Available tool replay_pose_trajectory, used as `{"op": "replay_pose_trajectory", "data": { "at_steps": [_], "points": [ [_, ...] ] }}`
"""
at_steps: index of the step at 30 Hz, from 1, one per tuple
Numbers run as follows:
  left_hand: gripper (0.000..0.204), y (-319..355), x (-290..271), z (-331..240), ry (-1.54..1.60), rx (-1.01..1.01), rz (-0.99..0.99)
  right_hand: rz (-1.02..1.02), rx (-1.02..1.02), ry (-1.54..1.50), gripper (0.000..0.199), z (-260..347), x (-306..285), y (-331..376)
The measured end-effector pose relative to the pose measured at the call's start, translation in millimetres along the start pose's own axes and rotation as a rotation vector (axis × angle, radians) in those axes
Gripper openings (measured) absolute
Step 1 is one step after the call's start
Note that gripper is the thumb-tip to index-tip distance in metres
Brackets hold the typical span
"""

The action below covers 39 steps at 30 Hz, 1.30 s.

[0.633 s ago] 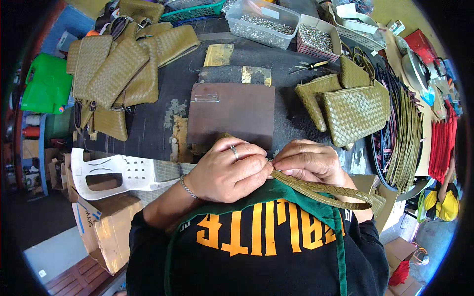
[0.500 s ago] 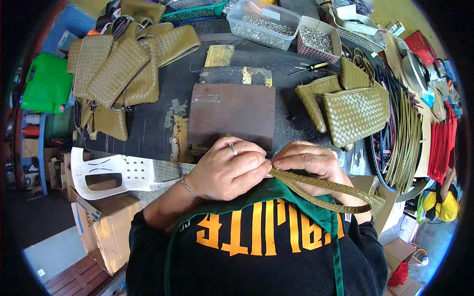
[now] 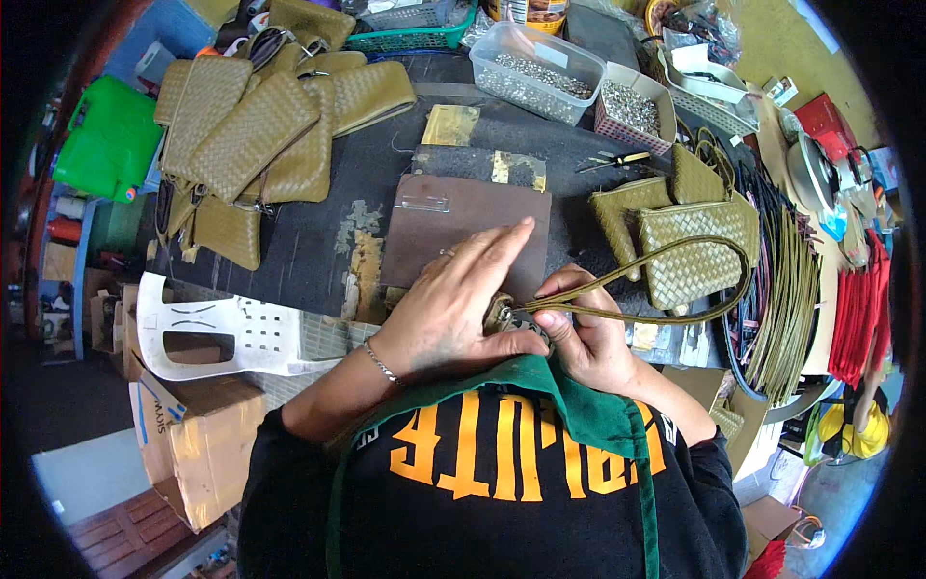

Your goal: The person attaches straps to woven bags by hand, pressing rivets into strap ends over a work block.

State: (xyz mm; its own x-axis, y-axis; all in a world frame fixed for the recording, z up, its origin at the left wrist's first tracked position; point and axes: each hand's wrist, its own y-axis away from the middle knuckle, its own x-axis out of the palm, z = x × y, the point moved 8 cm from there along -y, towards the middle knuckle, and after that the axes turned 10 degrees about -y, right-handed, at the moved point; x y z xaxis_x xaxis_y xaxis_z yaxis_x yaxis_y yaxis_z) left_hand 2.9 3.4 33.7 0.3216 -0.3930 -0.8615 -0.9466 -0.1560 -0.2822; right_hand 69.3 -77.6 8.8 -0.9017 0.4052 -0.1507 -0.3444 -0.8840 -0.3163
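The strap (image 3: 747,277) looks leathery, the chair (image 3: 232,321) smooth plastic

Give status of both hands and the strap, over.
Left hand spread. Right hand pinching olive strap. In view, strap loop overlaps woven pouches at right.

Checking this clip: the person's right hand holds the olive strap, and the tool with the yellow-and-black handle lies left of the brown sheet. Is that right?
Not quite: the tool lies right of the brown sheet, as the head view shows. The right hand does hold the olive strap.
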Motion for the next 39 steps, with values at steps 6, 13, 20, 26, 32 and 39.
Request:
{"op": "replay_pose_trajectory", "data": {
  "at_steps": [6, 13, 20, 26, 32, 39],
  "points": [
    [0.066, 3, 31, -5, 0.107, 0.129, 0.100, -0.018, -0.035, -0.005, 0.015, -4, 1, 2],
    [0.052, 6, 41, -2, -0.071, 0.221, -0.008, -0.079, 0.108, 0.069, 0.018, -18, 5, 7],
    [0.063, 9, 49, 3, -0.088, 0.181, 0.079, -0.097, 0.188, -0.123, 0.018, -34, 10, 12],
    [0.034, 6, 23, 15, 0.393, 0.005, 0.002, -0.065, 0.196, -0.275, 0.024, -32, -5, 1],
    [0.020, 4, 23, 14, 0.523, -0.066, 0.086, -0.080, 0.135, -0.543, 0.038, -31, -13, -4],
    [0.017, 2, 24, 15, 0.494, -0.137, 0.114, -0.199, 0.148, -0.885, 0.014, -42, 0, -5]
  ]
}}
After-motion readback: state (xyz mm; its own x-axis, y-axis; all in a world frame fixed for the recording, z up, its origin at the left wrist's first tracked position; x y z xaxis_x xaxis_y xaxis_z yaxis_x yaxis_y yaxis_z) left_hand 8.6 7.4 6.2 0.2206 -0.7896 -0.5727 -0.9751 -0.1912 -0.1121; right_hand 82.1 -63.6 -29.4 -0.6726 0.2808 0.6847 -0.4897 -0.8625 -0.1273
